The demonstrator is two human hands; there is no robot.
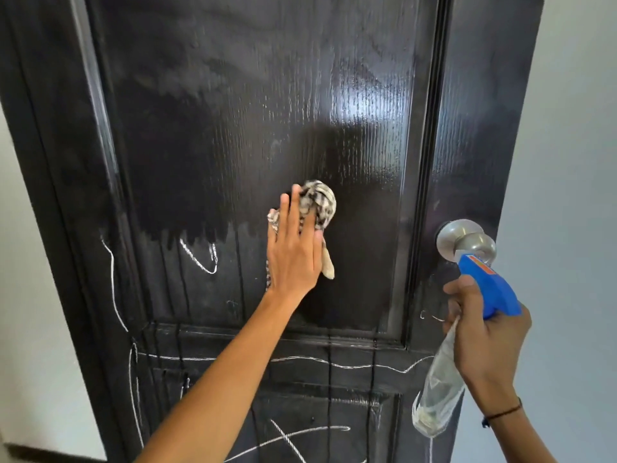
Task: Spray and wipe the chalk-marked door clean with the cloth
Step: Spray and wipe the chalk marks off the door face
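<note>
Pale walls frame a dark, glossy door (233, 111) that fills most of the frame, its upper panel wet and shining, with drip lines running down toward the lower panels. Wiping looks to be the step in hand: the left hand (293, 252), at the centre of the frame, presses a bunched, patterned cloth (317, 205) flat against the panel with its fingers stretched out over it. At the lower right, the right hand (484, 332) is wrapped around the neck of a clear spray bottle (437, 396) with a blue trigger head (490, 282), held just in front of the round metal knob (464, 242) and not aimed at any mark.

Above the cloth the panel seems free of chalk. Chalk marks (200, 259) remain just left of the hand, down the left edge of the door, across the middle rail and on the lower panel at the bottom centre. By my reading the job is roughly half done. The next move probably calls for carrying the cloth down and left over the nearest loop, then spraying the dry lower panel before wiping it.
</note>
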